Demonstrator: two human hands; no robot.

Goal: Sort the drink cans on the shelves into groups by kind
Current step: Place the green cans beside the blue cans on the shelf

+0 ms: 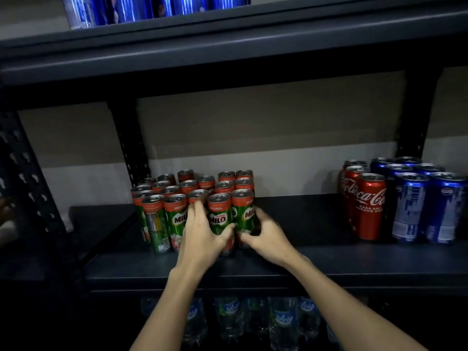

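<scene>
Middle shelf [329, 259]: dark metal deck, carrying all stock listed below.

Milo cans [177, 196]: green and red, upright, packed tight in rows left of centre, running from the near edge toward the far wall. My job here, as I judge it, is squaring the near row into the block.

Blue cans [428, 198]: cluster at far right, touching the Coca-Cola cans [364, 198], about 3 of those visible, just to their left. Well apart from the Milo group.

My left hand [200, 236]: fingers wrapped round 1 front can [219, 216].

My right hand [266, 236]: curled round the neighbouring front can [244, 211], at the block's right end.

Handling note: grip low, slide rather than lift, push both cans in together so neighbours stay standing.
</scene>
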